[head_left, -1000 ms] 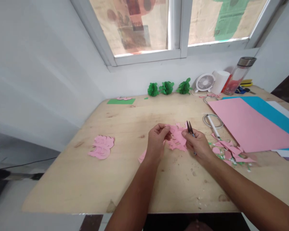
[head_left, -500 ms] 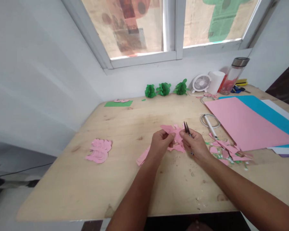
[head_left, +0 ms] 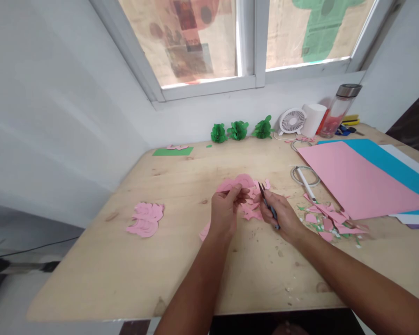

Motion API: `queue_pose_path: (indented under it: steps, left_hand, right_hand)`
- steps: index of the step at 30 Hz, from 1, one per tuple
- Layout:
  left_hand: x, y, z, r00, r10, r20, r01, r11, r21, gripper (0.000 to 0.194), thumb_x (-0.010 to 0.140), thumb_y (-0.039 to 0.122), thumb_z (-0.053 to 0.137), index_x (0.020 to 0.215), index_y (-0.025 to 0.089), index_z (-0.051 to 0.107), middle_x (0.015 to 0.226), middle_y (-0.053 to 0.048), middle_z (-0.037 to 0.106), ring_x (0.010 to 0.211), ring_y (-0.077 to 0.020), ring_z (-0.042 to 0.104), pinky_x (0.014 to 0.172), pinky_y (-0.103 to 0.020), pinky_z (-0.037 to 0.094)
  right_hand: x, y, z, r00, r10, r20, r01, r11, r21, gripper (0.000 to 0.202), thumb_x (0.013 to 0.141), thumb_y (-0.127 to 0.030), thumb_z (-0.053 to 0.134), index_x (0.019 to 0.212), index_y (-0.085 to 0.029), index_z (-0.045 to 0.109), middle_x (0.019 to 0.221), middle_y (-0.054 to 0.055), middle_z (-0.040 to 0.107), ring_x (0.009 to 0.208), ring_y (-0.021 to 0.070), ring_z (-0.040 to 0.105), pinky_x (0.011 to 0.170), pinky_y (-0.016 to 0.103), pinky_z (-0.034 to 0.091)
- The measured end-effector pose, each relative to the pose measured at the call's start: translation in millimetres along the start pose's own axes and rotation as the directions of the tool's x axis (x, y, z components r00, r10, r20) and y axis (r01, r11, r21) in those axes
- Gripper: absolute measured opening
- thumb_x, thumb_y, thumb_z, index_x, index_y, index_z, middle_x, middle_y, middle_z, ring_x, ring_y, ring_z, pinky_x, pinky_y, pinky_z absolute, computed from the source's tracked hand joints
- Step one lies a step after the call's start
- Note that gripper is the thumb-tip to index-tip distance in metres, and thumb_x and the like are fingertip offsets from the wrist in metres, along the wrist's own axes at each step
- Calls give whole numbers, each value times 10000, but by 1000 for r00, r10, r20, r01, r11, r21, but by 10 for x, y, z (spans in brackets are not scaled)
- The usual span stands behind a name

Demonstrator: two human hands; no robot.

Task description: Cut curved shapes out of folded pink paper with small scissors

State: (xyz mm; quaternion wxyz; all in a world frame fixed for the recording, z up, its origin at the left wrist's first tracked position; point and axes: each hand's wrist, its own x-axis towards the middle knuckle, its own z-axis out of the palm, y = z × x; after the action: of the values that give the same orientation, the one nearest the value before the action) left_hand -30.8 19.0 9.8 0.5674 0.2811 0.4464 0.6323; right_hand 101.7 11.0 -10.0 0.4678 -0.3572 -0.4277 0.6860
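Pinched between the fingers of my left hand (head_left: 226, 207) is a pink paper cutout (head_left: 243, 180) with a rounded outline. Dark scissors (head_left: 272, 210) are in my right hand (head_left: 281, 211), their blades pointing up and to the left, beside the cutout but not seen cutting it. Pink paper scraps (head_left: 252, 213) lie on the table between and below my hands. Another pink piece (head_left: 204, 231) is partly hidden by my left wrist. A stack of pink cutouts (head_left: 146, 219) rests at the left.
Pink sheets (head_left: 356, 181) and blue sheets (head_left: 380, 158) lie at the right, near a white pen (head_left: 305, 184) and mixed scraps (head_left: 330, 221). Along the wall stand green paper figures (head_left: 238, 130), a small fan (head_left: 292, 121) and a bottle (head_left: 342, 109). A green sheet (head_left: 158, 151) lies back left.
The paper in my left hand has swung upward and left, showing its rounded edge. My right hand has shifted slightly, with the scissor blades now tilted further left.
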Motion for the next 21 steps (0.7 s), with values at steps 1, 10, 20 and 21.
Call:
queue_pose_path:
  steps: [1, 10, 20, 21]
  left_hand:
    - [-3, -2, 1, 1000, -2, 1, 2, 1000, -5, 169, 609, 268, 683, 582, 107, 636, 609, -69, 642, 554, -119, 566, 571, -246, 452]
    - [-34, 1, 30, 1000, -19, 6, 19, 999, -31, 153, 605, 249, 690, 602, 103, 644, 612, -64, 646, 539, -107, 558, 579, -243, 453]
    - [-71, -42, 80, 1000, -8, 17, 8, 999, -45, 155, 586, 250, 702, 614, 108, 646, 574, -37, 615, 542, -112, 546, 587, -261, 439]
    - [-75, -45, 84, 1000, -6, 24, 7, 999, -52, 152, 588, 249, 701, 615, 110, 646, 570, -32, 611, 543, -111, 544, 589, -261, 435]
  right_hand:
    - [-1, 2, 2, 1000, 10, 8, -10, 1000, -4, 353, 788, -503, 509, 735, -156, 542, 449, -79, 327, 349, 49, 196, 350, 204, 107]
    - [-5, 33, 0, 997, 56, 53, -54, 998, -35, 364, 793, -500, 516, 728, -145, 565, 444, -77, 327, 358, 51, 199, 354, 206, 107]
    - [-27, 0, 35, 996, 58, 62, -56, 998, -38, 372, 789, -512, 505, 705, -152, 549, 447, -74, 331, 362, 55, 214, 358, 210, 107]
    - [-28, 1, 35, 996, 57, 62, -55, 998, -39, 372, 789, -510, 506, 704, -151, 552, 447, -74, 333, 363, 55, 216, 359, 210, 110]
